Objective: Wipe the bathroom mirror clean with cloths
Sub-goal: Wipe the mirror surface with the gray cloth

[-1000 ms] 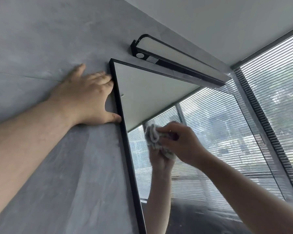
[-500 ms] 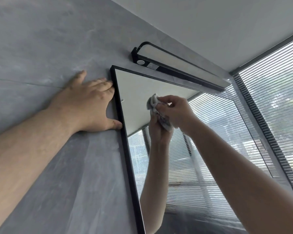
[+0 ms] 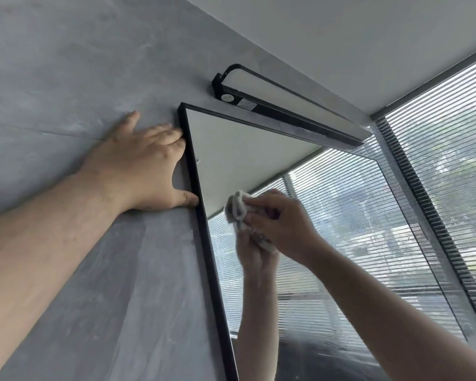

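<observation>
Cloth [image 3: 238, 209] clamped in right hand [image 3: 283, 224] fingers, pressed to mirror [image 3: 341, 215] upper left. Left hand [image 3: 140, 166] laid flat on wall [image 3: 66, 78], fingers apart. Hazy lower glass judged unwiped.

The mirror [image 3: 245, 149] is free at its top-left corner and across its right side. The right grip [image 3: 283, 224] and cloth [image 3: 237, 207] cover a patch near the left edge. The left grip [image 3: 138, 171] blocks the wall [image 3: 66, 64] beside that edge, and the lamp [image 3: 286, 105] overhangs the top edge.
</observation>
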